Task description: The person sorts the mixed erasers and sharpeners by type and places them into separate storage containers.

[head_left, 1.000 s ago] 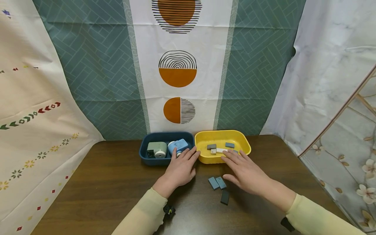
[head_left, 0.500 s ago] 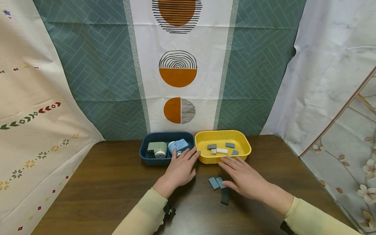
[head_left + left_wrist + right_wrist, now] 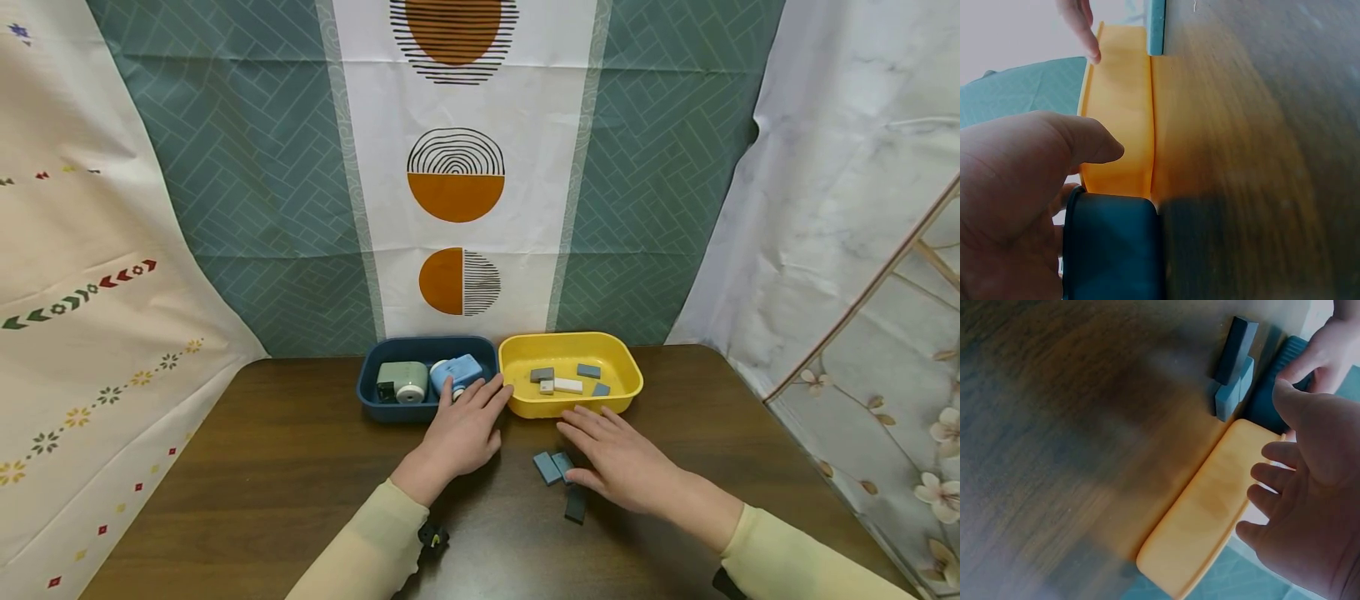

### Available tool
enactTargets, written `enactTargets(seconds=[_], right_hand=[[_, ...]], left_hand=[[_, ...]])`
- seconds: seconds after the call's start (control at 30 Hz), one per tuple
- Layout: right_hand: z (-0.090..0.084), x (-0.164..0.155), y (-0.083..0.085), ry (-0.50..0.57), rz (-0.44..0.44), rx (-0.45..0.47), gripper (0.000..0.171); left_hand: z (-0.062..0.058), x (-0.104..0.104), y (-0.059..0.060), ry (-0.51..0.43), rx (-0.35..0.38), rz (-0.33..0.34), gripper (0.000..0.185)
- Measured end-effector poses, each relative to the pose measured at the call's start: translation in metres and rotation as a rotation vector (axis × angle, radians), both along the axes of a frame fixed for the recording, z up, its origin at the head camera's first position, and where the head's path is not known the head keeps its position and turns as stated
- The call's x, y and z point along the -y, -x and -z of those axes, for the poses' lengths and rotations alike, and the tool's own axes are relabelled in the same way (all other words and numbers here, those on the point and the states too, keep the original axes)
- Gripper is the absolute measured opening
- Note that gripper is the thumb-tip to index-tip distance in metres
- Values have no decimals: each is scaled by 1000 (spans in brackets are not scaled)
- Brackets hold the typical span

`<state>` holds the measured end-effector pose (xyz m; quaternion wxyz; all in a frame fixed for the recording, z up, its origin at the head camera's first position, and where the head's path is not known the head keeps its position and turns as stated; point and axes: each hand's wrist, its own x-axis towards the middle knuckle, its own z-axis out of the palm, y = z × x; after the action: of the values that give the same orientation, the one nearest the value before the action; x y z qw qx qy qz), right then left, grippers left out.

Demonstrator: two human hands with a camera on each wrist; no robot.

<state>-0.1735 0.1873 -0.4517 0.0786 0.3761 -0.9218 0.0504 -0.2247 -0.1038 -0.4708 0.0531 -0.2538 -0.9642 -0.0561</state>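
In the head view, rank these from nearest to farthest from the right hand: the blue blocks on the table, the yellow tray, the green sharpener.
From the right hand:
1. Blue blocks, on the table right at its thumb.
2. Yellow tray, just beyond the fingertips.
3. Green sharpener, in the dark blue tray across to the left, past the left hand.

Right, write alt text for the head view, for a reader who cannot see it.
Two hands lie over a brown table: the left hand rests at the front rim of a dark blue tray, and the right hand, fingers straight, touches small blue-grey blocks before a yellow tray that holds more small blocks.
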Motion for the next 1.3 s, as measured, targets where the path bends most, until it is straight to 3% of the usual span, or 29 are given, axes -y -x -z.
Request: enactTargets(seconds=[0.5,1.3], right_hand=[[7,-1,4,-31,-5,28,63],[10,-1,11,-36,-24,50,37]], left_hand=[[0,0,0,3,3,0,72],[-2,0,0,-1,15,-3,74]])
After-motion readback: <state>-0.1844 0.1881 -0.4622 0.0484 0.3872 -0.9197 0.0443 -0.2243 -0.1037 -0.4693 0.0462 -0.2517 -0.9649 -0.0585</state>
